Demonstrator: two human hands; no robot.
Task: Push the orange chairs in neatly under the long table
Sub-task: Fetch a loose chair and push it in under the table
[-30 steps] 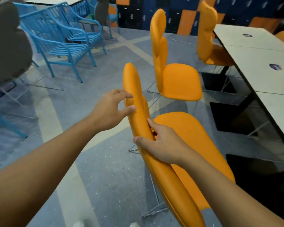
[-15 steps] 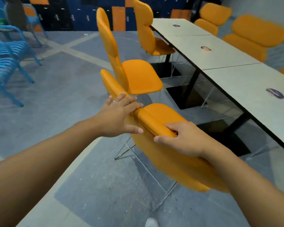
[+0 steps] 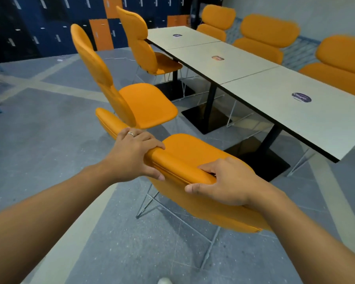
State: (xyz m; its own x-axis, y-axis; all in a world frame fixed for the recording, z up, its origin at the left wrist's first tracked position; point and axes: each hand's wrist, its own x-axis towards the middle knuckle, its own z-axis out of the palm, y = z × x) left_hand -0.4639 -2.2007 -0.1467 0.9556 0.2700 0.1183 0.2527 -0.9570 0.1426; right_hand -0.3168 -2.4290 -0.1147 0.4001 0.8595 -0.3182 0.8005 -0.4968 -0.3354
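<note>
Both hands grip the top edge of the nearest orange chair's [image 3: 184, 158] backrest. My left hand [image 3: 134, 154] wraps it from the left, fingers over the front. My right hand [image 3: 225, 182] holds it further right, thumb behind. This chair stands out from the long white table [image 3: 275, 95], facing it. A second orange chair [image 3: 135, 101] stands beyond, also away from the table. A third orange chair [image 3: 150, 56] has its seat partly under the table's far end.
Three orange chairs [image 3: 260, 37] line the table's far side by the wall. Black pedestal bases [image 3: 205, 119] and white wire chair legs sit under the table. Blue and orange lockers [image 3: 49, 27] fill the back wall. My shoe [image 3: 164, 280] shows at the bottom.
My view swung right toward the table. My left hand closed round the backrest top, which it only touched a second ago. The chair has turned to face the table.
</note>
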